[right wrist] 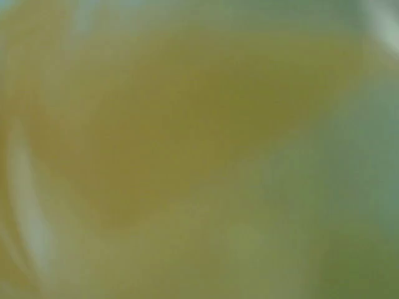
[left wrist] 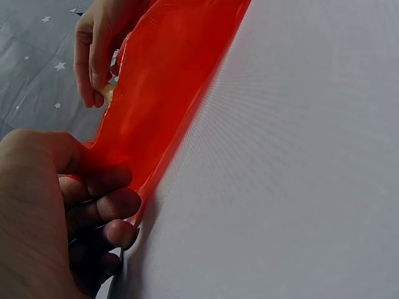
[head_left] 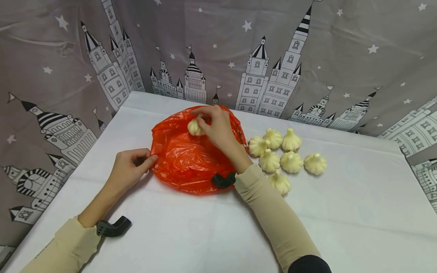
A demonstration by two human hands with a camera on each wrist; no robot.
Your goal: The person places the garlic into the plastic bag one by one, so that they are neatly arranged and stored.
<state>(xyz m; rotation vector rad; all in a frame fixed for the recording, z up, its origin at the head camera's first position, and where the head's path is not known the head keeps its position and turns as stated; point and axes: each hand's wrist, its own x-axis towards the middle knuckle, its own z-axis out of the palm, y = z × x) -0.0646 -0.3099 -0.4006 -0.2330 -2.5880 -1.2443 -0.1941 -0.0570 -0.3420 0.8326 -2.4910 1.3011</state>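
A red plastic bag (head_left: 184,159) lies spread on the white table with its mouth toward the back. My left hand (head_left: 131,167) pinches the bag's left edge between thumb and fingers; the left wrist view shows the thumb over the red film (left wrist: 168,93) and the other fingers curled. Over the bag's opening, my right hand (head_left: 216,125) holds a garlic bulb (head_left: 195,127) by its top. In the left wrist view the right hand (left wrist: 100,56) appears beyond the bag's rim, fingers pointing down. The right wrist view is a blur.
Several garlic bulbs (head_left: 291,162) stand grouped right of the bag, beside the right forearm. The white tablecloth (head_left: 177,227) covers the table. A grey curtain (head_left: 218,49) printed with castles and stars hangs behind and at the sides.
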